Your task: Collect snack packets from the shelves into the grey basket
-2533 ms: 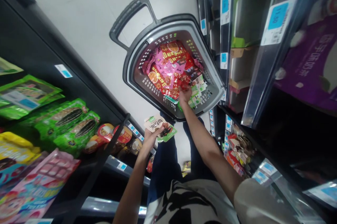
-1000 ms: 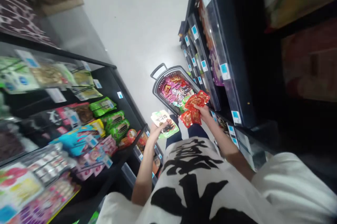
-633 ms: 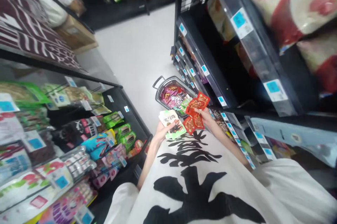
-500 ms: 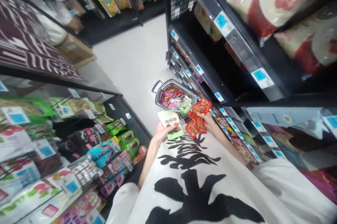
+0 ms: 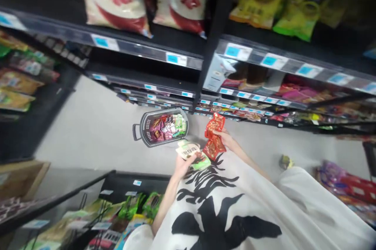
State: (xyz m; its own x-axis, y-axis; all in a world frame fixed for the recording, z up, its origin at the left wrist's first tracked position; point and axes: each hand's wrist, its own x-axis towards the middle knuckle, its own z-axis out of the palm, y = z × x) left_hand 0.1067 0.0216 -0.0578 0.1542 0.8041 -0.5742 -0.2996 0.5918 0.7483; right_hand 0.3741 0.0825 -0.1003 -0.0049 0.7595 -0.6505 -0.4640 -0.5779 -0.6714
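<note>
My left hand (image 5: 183, 164) is closed around a white and green snack packet (image 5: 190, 152) with dark lettering, its thumb lying across the front. In my right hand (image 5: 225, 137) are several small red snack packets (image 5: 214, 128), pinched by their middle and hanging above and below the fingers. Both hands are close together in front of my white shirt with a black print (image 5: 211, 195). A dark shopping basket (image 5: 143, 130) stands on the floor just beyond my left hand. Packets in purple, red, white and green lie inside it.
Ahead runs a dark shelf unit (image 5: 188, 62) with price tags and large bags (image 5: 117, 1). Hanging snack packs (image 5: 129, 207) fill a rack at lower left, near a cardboard box (image 5: 25, 179). Grey floor (image 5: 91, 125) lies between the shelves. At far right are purple and red packages (image 5: 343, 179).
The view has turned right, so the shelves now face me and the basket appears further left of my hands. Both hands still hold their packets.
</note>
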